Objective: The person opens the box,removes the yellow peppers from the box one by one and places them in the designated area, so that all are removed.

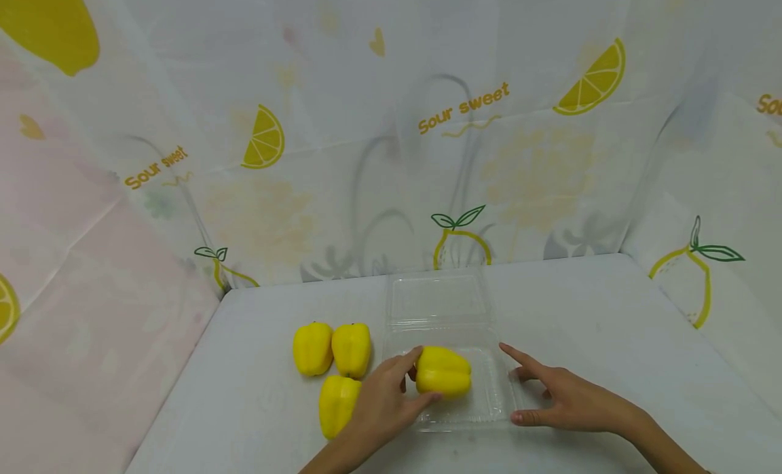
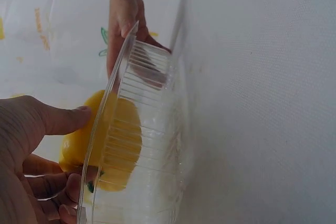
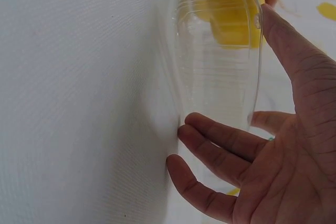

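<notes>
A yellow bell pepper (image 1: 443, 373) lies on its side in the base of a clear plastic clamshell container (image 1: 495, 392). My left hand (image 1: 386, 398) grips its left end, thumb at the near side and fingers at the far side. Seen from the left wrist, the pepper (image 2: 123, 140) shows partly through the container's ribbed wall, with a bit of green stem. My right hand (image 1: 565, 399) is at the container's right edge, fingers spread and relaxed. In the right wrist view its thumb (image 3: 286, 40) meets the rim, while the other fingers rest beside the wall.
Three more yellow peppers stand left of the container: one at the far left (image 1: 313, 350), one beside it (image 1: 351, 350), and one nearer (image 1: 338, 406), partly behind my left hand. The container's lid (image 1: 438, 299) lies open toward the back. A lemon-printed cloth (image 1: 342, 189) surrounds the white table (image 1: 244, 386).
</notes>
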### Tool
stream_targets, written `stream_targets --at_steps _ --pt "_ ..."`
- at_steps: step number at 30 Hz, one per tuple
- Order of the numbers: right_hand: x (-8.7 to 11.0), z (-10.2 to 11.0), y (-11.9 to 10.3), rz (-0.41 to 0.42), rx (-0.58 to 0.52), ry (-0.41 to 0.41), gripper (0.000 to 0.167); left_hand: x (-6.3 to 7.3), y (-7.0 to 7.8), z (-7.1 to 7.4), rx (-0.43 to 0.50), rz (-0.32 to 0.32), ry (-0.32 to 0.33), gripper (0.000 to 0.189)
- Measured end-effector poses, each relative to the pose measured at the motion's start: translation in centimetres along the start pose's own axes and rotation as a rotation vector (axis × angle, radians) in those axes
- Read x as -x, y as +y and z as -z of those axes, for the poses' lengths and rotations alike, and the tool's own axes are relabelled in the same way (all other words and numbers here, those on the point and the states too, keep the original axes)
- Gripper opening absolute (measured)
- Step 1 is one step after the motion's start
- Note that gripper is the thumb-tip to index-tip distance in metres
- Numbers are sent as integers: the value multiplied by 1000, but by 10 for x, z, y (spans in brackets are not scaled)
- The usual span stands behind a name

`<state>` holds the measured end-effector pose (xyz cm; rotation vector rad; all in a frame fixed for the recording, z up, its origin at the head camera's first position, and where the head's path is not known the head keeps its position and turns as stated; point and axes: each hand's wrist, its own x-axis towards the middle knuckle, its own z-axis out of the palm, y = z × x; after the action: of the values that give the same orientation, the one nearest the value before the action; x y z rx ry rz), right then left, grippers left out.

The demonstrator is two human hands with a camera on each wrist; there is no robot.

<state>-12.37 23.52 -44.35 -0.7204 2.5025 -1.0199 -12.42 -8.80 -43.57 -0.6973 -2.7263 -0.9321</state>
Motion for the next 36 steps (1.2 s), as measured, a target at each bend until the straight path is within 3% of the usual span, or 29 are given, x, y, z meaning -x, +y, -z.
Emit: stream_targets --at_steps 6,19,31,36 --pt "0 0 2 5 0 2 96 3 -3 8 41 29 -24 67" --pt "2 -1 3 30 -5 3 96 9 -12 24 89 14 13 69" --pt "2 -2 5 40 3 14 95 18 -27 34 183 -50 114 68" --pt "2 -3 5 49 7 22 94 24 -32 39 181 -26 125 68"
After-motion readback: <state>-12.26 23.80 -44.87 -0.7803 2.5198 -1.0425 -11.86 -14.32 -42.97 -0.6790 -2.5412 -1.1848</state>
